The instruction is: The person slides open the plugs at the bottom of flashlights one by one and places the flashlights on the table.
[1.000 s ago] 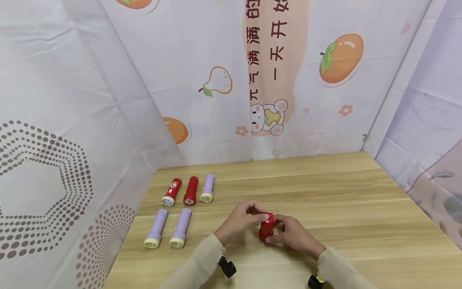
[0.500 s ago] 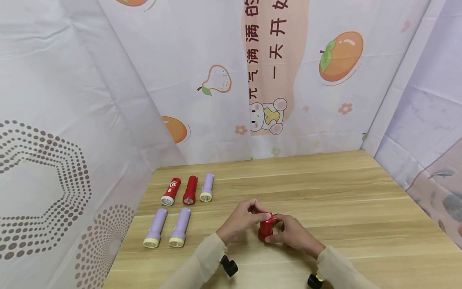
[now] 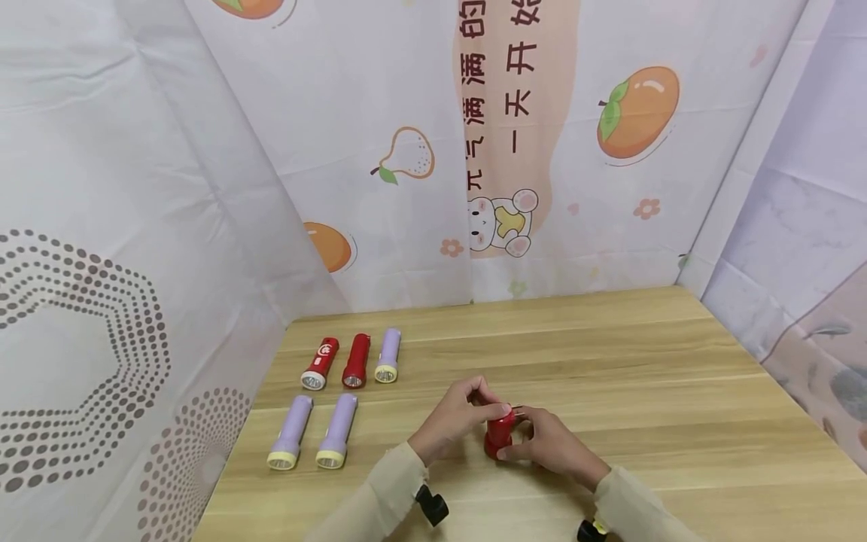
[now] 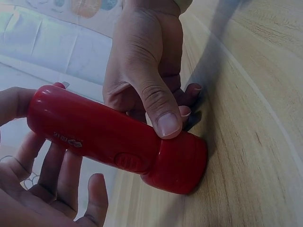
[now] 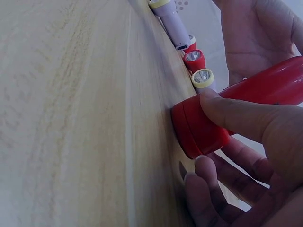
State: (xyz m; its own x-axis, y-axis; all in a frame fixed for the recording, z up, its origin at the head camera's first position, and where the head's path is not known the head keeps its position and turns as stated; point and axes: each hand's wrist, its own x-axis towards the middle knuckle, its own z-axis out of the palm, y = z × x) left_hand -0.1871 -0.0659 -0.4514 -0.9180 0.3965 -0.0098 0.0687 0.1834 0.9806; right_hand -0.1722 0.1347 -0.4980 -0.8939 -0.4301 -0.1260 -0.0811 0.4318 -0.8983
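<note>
A red flashlight (image 3: 499,436) stands upright, head down on the wooden table. My left hand (image 3: 450,421) grips its tail end from the left, thumb laid near the top. With its thumb on the flashlight's head, my right hand (image 3: 555,444) holds it from the right, its index finger up by the tail. Thin metal prongs (image 3: 518,411) show at the tail beside the right fingertips. In the left wrist view, a switch and small white print mark the flashlight's body (image 4: 94,127). The left palm hides part of the body in the head view.
On the left lie a red flashlight with a white head (image 3: 320,363), an all-red flashlight (image 3: 357,361) and a lilac flashlight (image 3: 388,355). Two more lilac flashlights, a left one (image 3: 291,433) and a right one (image 3: 337,431), lie nearer. Printed cloth (image 3: 420,226) borders the table.
My left hand and forearm have shifted slightly right, the thumb a little along the tail. The prongs show more plainly. Both hands keep hold of the flashlight, which stays in place.
</note>
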